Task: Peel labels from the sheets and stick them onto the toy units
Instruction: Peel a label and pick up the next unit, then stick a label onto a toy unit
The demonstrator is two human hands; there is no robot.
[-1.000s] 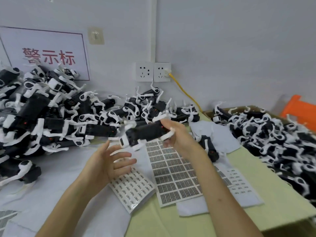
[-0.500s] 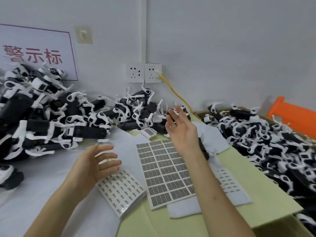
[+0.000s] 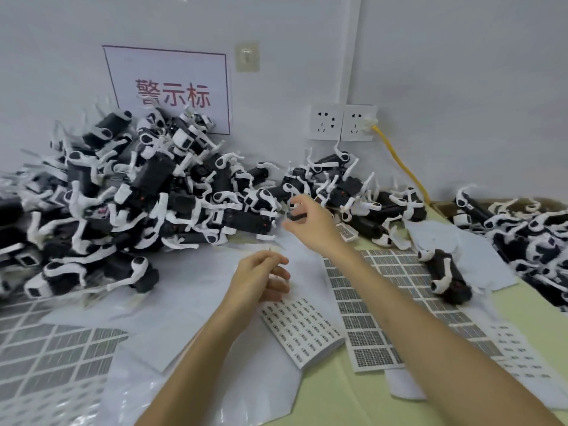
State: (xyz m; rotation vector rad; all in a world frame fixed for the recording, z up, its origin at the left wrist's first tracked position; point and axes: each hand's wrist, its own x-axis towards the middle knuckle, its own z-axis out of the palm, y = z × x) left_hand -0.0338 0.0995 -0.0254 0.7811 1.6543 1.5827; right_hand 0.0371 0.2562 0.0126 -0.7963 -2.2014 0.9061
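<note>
Toy gone from right hand (image 3: 310, 222), likely labelled and put down. Hand now reaches into toy pile (image 3: 147, 195) for next one. Fingers curl near dark bit, cannot tell if gripping. Left hand (image 3: 261, 278) loose, empty, above labels (image 3: 304, 327) on counter (image 3: 353, 395).

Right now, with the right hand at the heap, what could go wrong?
The right hand reaches into the foot of the heaped toy units; tugging one could slide others onto the label sheet. The lone toy unit lying partly on that sheet might crease or lift labels.
</note>
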